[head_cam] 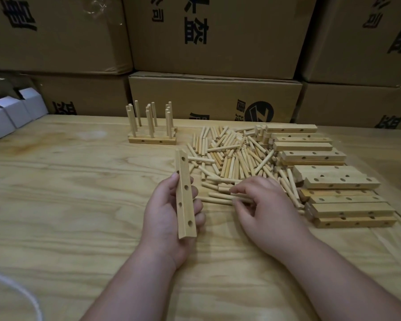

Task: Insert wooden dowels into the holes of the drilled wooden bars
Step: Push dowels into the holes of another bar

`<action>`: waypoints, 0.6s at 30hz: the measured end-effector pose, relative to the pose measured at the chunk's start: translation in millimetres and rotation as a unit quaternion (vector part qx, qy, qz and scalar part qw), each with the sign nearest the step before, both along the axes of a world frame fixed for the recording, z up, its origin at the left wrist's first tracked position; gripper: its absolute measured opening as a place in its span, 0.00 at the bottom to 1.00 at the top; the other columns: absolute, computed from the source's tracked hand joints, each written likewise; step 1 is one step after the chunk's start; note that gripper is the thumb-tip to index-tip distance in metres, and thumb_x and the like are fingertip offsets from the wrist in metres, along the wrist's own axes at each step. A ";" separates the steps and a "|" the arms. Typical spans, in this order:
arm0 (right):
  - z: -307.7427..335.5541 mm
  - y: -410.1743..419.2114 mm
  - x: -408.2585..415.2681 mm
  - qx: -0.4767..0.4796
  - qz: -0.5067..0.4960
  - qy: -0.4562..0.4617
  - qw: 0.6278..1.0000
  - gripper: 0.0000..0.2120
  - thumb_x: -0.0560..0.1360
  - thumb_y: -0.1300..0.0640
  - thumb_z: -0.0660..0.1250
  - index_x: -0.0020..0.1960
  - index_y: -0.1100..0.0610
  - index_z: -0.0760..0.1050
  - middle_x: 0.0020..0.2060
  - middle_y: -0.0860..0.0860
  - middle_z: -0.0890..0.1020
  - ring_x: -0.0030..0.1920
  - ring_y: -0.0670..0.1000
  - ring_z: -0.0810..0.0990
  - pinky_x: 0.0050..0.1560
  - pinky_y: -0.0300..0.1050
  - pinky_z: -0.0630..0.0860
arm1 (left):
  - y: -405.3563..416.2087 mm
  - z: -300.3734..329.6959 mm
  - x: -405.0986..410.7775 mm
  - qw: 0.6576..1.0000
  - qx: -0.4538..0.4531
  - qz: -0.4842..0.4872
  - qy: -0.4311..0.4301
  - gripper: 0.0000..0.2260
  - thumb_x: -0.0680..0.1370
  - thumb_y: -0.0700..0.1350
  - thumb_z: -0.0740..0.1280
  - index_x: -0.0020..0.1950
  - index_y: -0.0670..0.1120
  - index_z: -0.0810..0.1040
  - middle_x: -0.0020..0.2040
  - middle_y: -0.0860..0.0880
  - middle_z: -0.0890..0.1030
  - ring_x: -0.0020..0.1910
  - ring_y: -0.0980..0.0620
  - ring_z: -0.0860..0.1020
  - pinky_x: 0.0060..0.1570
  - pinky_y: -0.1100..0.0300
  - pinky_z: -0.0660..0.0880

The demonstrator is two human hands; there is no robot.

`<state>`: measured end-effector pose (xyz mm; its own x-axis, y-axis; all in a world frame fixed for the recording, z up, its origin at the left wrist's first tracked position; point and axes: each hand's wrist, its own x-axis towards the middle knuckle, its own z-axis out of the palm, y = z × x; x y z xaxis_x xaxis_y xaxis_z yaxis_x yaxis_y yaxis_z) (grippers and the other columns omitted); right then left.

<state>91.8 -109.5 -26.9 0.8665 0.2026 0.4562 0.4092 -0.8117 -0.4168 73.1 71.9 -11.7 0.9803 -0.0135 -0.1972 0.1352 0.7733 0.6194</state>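
The right hand is covering part of the pale wooden dowel it is pinching; a white cord is running off the left edge.

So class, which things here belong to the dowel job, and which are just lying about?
Job:
drilled bar in left hand
dowel in right hand
dowel pile
bar stack
finished bars

Lying about:
cardboard boxes
white boxes
white cord

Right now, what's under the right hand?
The right hand pinches a dowel at the near edge of the loose dowel pile. More dowels lie beneath its fingers on the table; anything under the palm is covered.
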 end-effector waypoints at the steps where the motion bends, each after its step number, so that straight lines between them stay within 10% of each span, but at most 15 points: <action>1: -1.0 1.3 -0.5 -0.021 -0.011 0.005 1.000 0.13 0.76 0.48 0.68 0.60 0.43 0.78 0.55 0.38 0.75 0.59 0.42 0.69 0.63 0.44 0.70 | -0.1 -0.1 0.0 1.000 0.000 0.002 0.002 0.11 0.79 0.51 0.63 0.42 0.46 0.77 0.31 0.51 0.68 0.23 0.55 0.63 0.20 0.65 0.58; 7: -7.2 0.1 1.7 -0.101 -0.101 0.048 0.989 0.25 0.77 0.42 0.66 0.72 0.40 0.66 0.66 0.40 0.70 0.66 0.47 0.61 0.66 0.50 0.58 | -0.1 0.7 -1.4 1.000 0.006 0.005 0.012 0.12 0.80 0.51 0.63 0.42 0.46 0.78 0.31 0.51 0.69 0.24 0.55 0.64 0.20 0.65 0.59; 18: -2.6 -3.1 4.8 -0.138 -0.149 0.042 0.978 0.15 0.78 0.47 0.66 0.64 0.41 0.75 0.51 0.40 0.70 0.58 0.47 0.64 0.49 0.46 0.49 | 0.8 0.8 -2.3 1.000 0.012 0.008 0.018 0.12 0.79 0.51 0.64 0.44 0.45 0.79 0.32 0.50 0.71 0.25 0.55 0.65 0.19 0.63 0.61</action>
<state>96.6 -112.6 -29.5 0.9378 0.0403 0.3448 0.1105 -0.9762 -0.1865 70.8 72.7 -10.9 0.9726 0.0081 -0.2325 0.1451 0.7601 0.6334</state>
